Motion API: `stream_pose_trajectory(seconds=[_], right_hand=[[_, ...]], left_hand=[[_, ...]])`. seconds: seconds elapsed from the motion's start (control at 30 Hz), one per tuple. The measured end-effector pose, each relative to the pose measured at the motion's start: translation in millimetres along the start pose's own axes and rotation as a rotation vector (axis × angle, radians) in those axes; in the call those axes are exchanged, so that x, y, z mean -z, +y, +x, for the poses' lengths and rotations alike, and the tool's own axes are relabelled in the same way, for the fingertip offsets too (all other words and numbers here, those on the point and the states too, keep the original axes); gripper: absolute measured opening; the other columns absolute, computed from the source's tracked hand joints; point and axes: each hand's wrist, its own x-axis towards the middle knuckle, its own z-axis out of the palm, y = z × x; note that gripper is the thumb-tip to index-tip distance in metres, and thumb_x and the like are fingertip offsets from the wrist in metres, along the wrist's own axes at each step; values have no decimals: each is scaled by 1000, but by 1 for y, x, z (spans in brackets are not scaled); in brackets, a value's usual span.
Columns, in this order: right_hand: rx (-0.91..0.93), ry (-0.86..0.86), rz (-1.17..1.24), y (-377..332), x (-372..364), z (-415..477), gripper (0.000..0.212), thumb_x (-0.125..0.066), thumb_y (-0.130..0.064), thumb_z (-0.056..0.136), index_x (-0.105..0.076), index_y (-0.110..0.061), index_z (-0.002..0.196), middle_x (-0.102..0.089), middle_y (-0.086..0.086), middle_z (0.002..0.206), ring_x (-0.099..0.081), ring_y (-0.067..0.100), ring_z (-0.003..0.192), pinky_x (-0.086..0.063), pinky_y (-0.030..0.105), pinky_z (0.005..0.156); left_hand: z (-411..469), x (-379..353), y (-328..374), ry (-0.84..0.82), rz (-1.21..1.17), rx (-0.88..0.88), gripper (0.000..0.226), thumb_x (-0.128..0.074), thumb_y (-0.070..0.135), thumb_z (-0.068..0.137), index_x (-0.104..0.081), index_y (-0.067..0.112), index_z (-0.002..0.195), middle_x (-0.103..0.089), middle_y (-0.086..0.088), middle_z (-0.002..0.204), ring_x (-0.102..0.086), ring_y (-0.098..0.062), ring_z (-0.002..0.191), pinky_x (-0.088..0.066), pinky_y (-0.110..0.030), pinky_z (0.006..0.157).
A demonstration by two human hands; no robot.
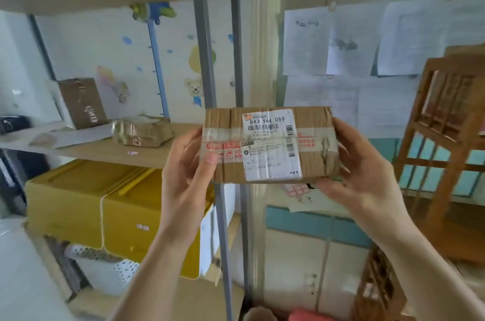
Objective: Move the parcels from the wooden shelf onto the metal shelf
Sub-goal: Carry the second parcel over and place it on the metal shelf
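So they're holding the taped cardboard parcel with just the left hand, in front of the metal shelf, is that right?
Not quite: the head view shows both hands on the cardboard parcel, the left hand at one end and the right hand at the other. It is in front of the metal shelf.

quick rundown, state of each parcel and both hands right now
labelled parcel: taped shut, held in the air between both hands, label facing the camera
left hand: gripping the parcel's left end
right hand: gripping the parcel's right end
crumpled taped parcel: lying on the metal shelf
brown box: standing tilted at the back of that shelf
yellow box: closed, on the level below
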Motion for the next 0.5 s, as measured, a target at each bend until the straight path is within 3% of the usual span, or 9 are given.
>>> stream_pose_trajectory(seconds=[0.07,0.2,0.27,0.33,0.4,0.43,0.47,0.5], right_hand=[[-14,52,10,2,-35,9,71,-81,-2,77,-55,-19,141,-70,-3,132,-64,17,126,-59,41,94],[-143,227,11,4,-113,32,60,-82,-58,67,-72,-25,116,-79,-1,110,-74,24,104,-64,40,75],[-194,252,11,5,-148,43,54,-77,-60,69,-73,-25,110,-80,-1,102,-74,25,100,-64,32,70],[-210,260,19,6,-176,47,58,-78,-65,68,-73,-24,108,-80,-1,99,-75,19,94,-61,25,68],[-227,276,5,8,-200,45,73,-75,-78,57,-73,-25,107,-80,-3,97,-74,14,88,-59,22,65],[-246,280,-2,11,-211,44,77,-74,-81,53,-73,-25,106,-80,-2,97,-74,15,88,-60,24,65],[-267,280,-10,16,-221,43,79,-73,-83,52,-74,-26,107,-80,-1,99,-74,18,91,-62,30,68],[-289,276,-16,22,-230,41,81,-73,-83,52,-73,-26,109,-80,0,101,-74,21,95,-63,38,73]], left_hand=[[15,39,-5,-34,-14,30,36,-54,36,98,-60,28,133,-77,6,119,-73,-11,111,-59,-28,85],[45,115,-22,-98,-25,161,57,-30,75,92,-66,47,125,-75,8,126,-66,-14,126,-45,-51,111],[52,147,-32,-86,-33,209,66,-26,79,89,-64,43,129,-73,6,130,-61,-19,132,-37,-57,117],[55,174,-42,-79,-29,282,87,-36,91,77,-59,34,138,-70,3,136,-57,-22,137,-33,-58,119],[58,195,-49,-106,-10,332,95,-41,95,69,-55,34,141,-67,11,139,-54,-11,139,-33,-48,120],[60,203,-52,-125,6,341,89,-44,95,66,-55,42,136,-64,24,136,-53,5,134,-35,-36,117],[60,211,-55,-156,41,343,76,-48,93,65,-53,51,128,-62,36,129,-54,20,121,-38,-20,108],[61,217,-55,-184,85,353,68,-54,89,65,-53,53,122,-62,37,125,-57,23,109,-41,-9,96]])
